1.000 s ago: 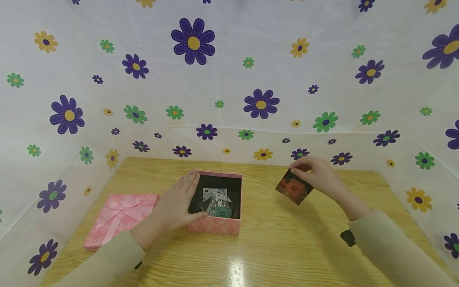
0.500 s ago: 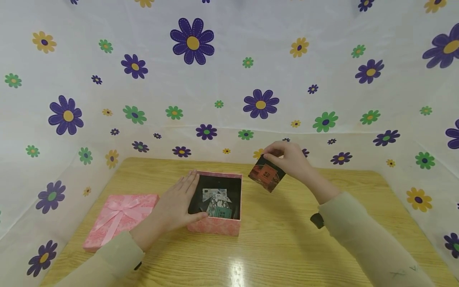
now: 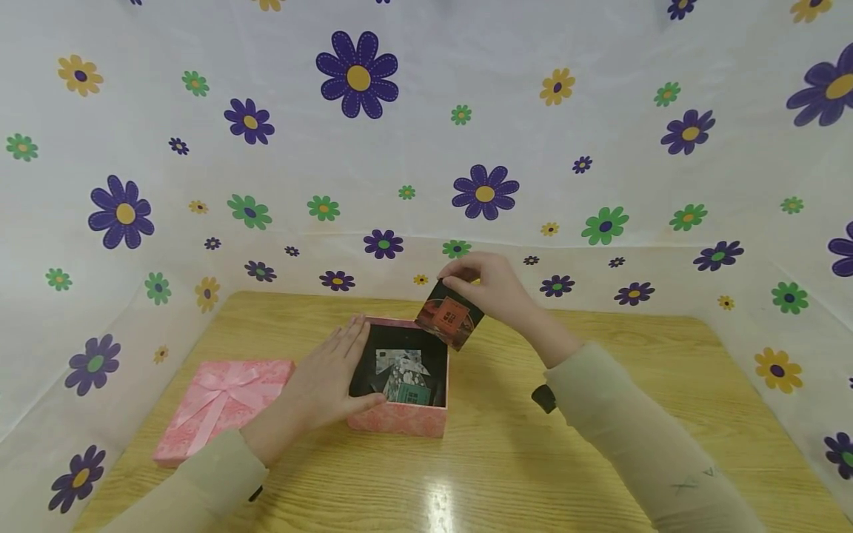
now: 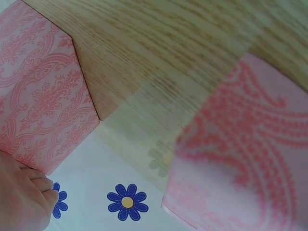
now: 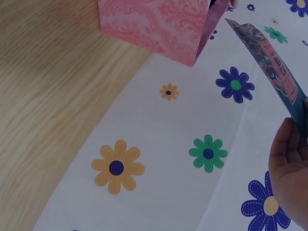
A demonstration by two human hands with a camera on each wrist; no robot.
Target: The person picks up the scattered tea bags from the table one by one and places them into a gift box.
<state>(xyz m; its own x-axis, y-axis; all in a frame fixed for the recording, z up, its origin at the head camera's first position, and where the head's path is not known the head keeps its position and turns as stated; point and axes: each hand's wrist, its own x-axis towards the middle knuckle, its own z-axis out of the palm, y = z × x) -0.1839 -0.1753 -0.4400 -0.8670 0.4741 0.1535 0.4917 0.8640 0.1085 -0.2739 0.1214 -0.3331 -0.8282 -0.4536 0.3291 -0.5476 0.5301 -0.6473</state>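
Wooden table (image 3: 546, 459) carries an open pink box (image 3: 400, 418) near its middle, backed by a flowered cloth (image 3: 426, 148). Left of the box lies its lid (image 3: 223, 407), bow up. Inside the box rest a few printed cards (image 3: 403, 377). Against the box's left wall the left hand (image 3: 329, 381) lies flat, fingers straight, thumb on the near rim. Above the box's far right corner the right hand (image 3: 489, 285) pinches a dark card (image 3: 449, 322) by its top edge, tilted.
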